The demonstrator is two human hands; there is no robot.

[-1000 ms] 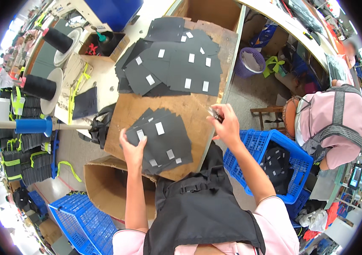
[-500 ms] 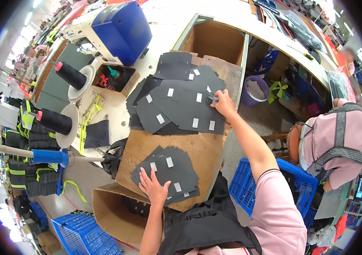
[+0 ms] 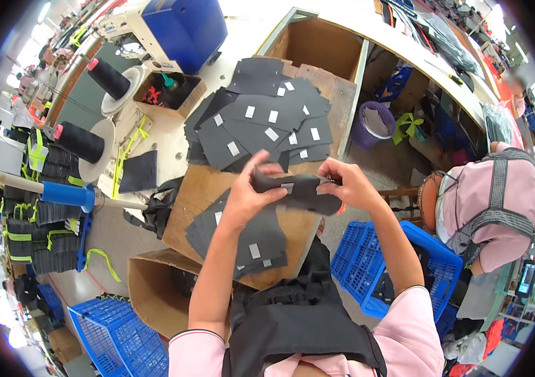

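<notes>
A dark grey flat panel (image 3: 308, 196) with white labels is held up between my hands, bent and partly blurred. My left hand (image 3: 247, 196) grips its left end, thumb on the front, fingertips smeared by motion. My right hand (image 3: 352, 183) pinches the right end at a white label. A small orange bit shows below that hand; I cannot make out what it belongs to. Beyond my hands lies a spread pile of similar grey panels (image 3: 248, 119) with white labels. Under my left forearm sits a smaller stack of panels (image 3: 261, 232) on the wooden board (image 3: 186, 207).
A blue and white sewing machine (image 3: 179, 34) stands at the far left, near black thread cones (image 3: 82, 142). An open cardboard box (image 3: 154, 289) and a blue crate (image 3: 117, 339) are at lower left. Another blue crate (image 3: 358, 257) is at right, near a seated person (image 3: 500, 201).
My right hand has drawn back from the far pile toward me. My left hand has lifted off the near stack. Both now hold a grey panel between them.
</notes>
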